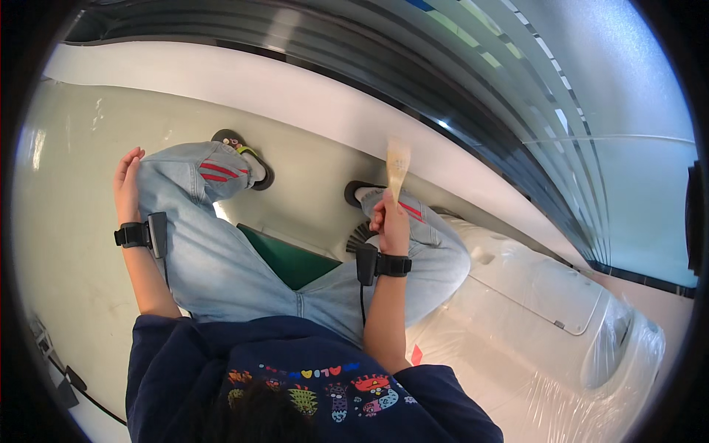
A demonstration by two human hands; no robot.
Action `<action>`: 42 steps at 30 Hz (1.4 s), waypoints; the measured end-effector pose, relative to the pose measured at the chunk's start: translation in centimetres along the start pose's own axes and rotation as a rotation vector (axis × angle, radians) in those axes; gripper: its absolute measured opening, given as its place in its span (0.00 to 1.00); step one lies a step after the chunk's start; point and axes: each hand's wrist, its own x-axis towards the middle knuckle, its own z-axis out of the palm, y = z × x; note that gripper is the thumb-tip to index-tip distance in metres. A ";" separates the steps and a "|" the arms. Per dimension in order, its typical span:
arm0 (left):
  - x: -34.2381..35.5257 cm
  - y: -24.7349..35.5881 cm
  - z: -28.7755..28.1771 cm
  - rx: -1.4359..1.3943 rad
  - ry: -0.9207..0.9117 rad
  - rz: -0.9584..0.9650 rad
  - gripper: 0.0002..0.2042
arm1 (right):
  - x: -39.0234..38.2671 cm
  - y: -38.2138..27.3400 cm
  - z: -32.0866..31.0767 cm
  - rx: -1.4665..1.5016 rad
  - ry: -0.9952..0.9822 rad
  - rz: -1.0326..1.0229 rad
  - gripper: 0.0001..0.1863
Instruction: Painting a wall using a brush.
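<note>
My right hand [390, 221] grips a flat brush [399, 166] by its pale handle, with the blurred bristles pointing up over the white ledge [258, 77]. I cannot tell whether the bristles touch the ledge. My left hand [127, 177] rests against the outside of my bent left knee [166, 177], fingers extended and holding nothing that I can see. Each wrist wears a black strapped device with a cable. Between my legs, a dark green flat surface [281, 255] shows under me, beside a dark ribbed object [360, 238].
A white appliance [532, 310] wrapped in clear plastic lies close on my right. Beyond the ledge are a dark frame [221, 29] and frosted glass [620, 88]. My feet stand on the pale floor [81, 184]; cables and dark objects [70, 380] lie at lower left.
</note>
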 end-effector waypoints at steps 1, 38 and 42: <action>0.0 0.0 0.1 -0.010 -0.002 0.002 0.13 | -0.7 -0.4 0.1 0.059 -0.001 -0.046 0.23; 0.2 0.0 0.1 0.005 -0.006 0.002 0.13 | 8.5 11.3 0.8 -0.013 0.063 0.369 0.27; 0.2 -0.2 0.0 0.013 -0.018 -0.007 0.13 | 6.6 7.6 1.6 -0.083 0.124 0.156 0.26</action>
